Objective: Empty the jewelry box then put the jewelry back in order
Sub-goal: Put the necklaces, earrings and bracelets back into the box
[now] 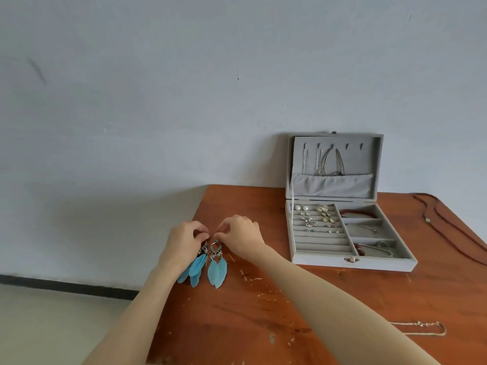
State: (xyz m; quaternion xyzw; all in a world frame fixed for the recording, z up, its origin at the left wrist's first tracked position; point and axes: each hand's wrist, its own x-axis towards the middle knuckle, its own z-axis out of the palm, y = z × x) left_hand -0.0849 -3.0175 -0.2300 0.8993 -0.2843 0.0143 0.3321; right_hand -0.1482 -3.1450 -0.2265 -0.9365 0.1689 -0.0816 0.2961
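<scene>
Two feather earrings lie on the table's left part, near its left edge. Each has a silver filigree top with blue feathers hanging toward the viewer. The right earring is seen whole: a ring-shaped metal top, two feathers below. The left earring is partly hidden under the left hand; several feathers fan out from beneath it.

The left hand is curled, thumb and fingertips pinched at the top of the left earring. The right hand is likewise curled, its thumb and forefinger pinched on the top ring of the right earring. The two hands are nearly touching above the earrings.

The box is grey, lid upright, set well to the right against the wall. Thin chains are hung inside the lid above a fabric pocket. In the tray, small studs and earrings are seated in the ring-roll rows on the left; dark red beads and thin cords are seen in the right-hand compartments.

The table is reddish-brown wood, scratched with pale marks. A thin gold chain lies near the right front; a dark cord lies at the far right. The wall is pale blue-grey, with a dark skirting line above a light floor.
</scene>
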